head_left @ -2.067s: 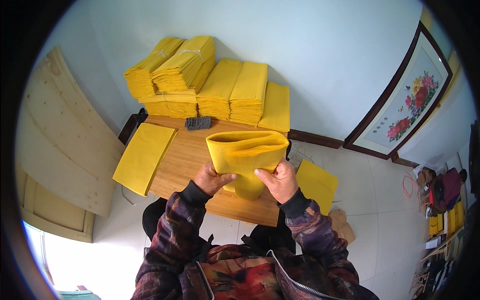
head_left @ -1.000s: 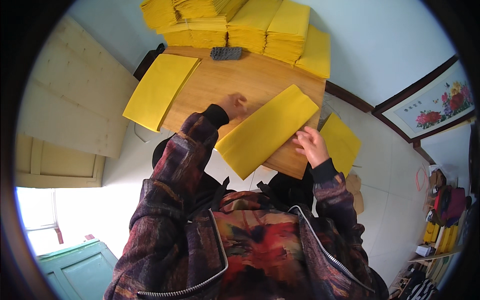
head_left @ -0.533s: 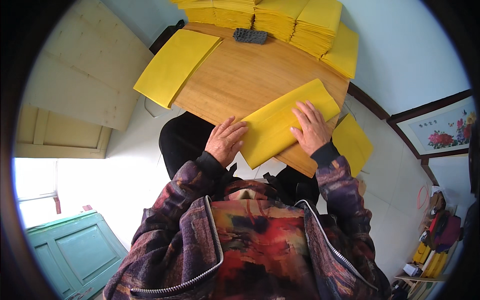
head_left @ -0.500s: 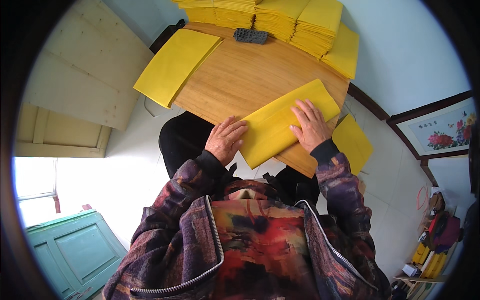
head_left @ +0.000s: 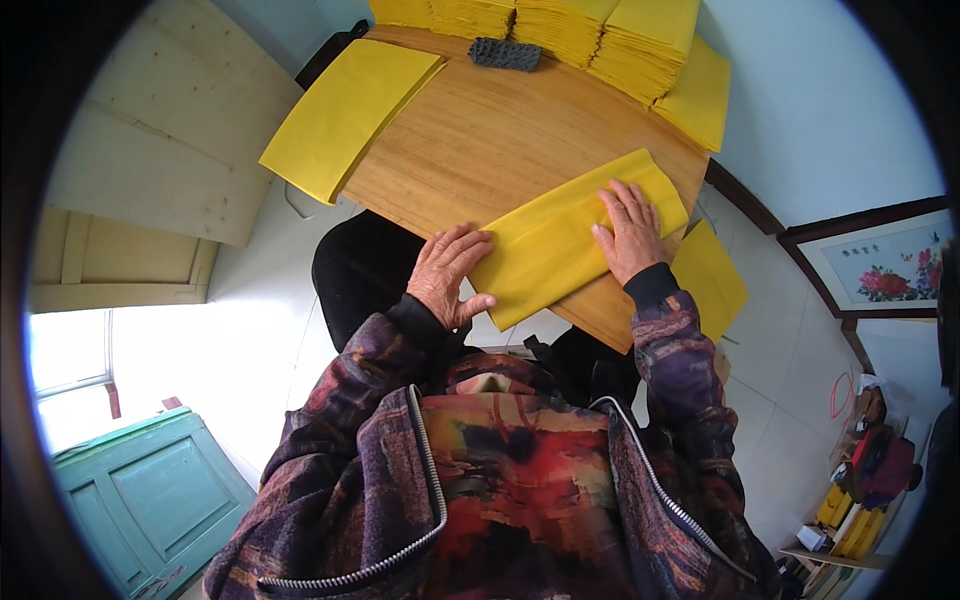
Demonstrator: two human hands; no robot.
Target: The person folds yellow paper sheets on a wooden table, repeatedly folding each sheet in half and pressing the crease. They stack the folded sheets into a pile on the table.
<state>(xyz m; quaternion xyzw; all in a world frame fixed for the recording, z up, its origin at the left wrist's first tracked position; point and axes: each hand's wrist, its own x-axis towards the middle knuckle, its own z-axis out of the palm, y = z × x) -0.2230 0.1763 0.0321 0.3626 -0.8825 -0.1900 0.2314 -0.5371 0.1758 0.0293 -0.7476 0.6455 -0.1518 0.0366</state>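
A folded yellow sheet [head_left: 555, 245], of cloth or paper, lies slantwise over the table's near right edge. Its near lower corner sticks out past the wood. My left hand [head_left: 445, 275] rests at its left end, fingers stretched out and thumb apart, the tips touching the edge. Flat on the right part of the sheet lies my right hand [head_left: 630, 232], its fingers spread a little. Neither hand is closed round anything.
On the wooden table [head_left: 480, 140] lie flat yellow sheets [head_left: 350, 115] at left and tall yellow stacks [head_left: 640, 55] at the back. A dark grey block [head_left: 505, 54] sits before the stacks. More yellow material [head_left: 710, 280] shows beyond the right edge. A framed picture [head_left: 880, 255] stands right.
My left thumb has spread away from the fingers toward the sheet's near corner. My right hand has shifted slightly right on the sheet. The view has moved a little.
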